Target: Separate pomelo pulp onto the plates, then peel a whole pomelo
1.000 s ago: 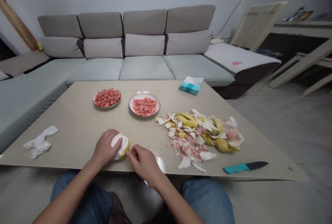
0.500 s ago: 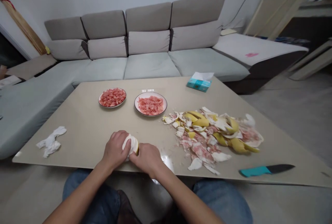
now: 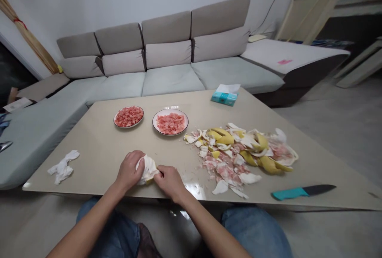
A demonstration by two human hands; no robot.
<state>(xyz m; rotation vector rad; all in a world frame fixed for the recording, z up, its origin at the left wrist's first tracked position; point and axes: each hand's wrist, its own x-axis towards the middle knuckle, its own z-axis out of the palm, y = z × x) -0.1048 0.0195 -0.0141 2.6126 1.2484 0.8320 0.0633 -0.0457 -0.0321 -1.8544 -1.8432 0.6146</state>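
A piece of pomelo, white pith with a bit of yellow rind, rests on the beige table near its front edge. My left hand is wrapped round its left side. My right hand pinches its right edge with closed fingers. Two plates of pink fruit pulp stand further back: one on the left, one on the right. A heap of yellow and white peel scraps lies to the right of my hands.
A knife with a teal handle and black blade lies by the front right edge. Crumpled white tissue sits at the left. A teal tissue pack is at the far side. A grey sofa stands behind the table.
My right hand has come in from beside the fruit and taken hold of its right edge. The piece now lies flatter between both hands. The camera view has shifted.
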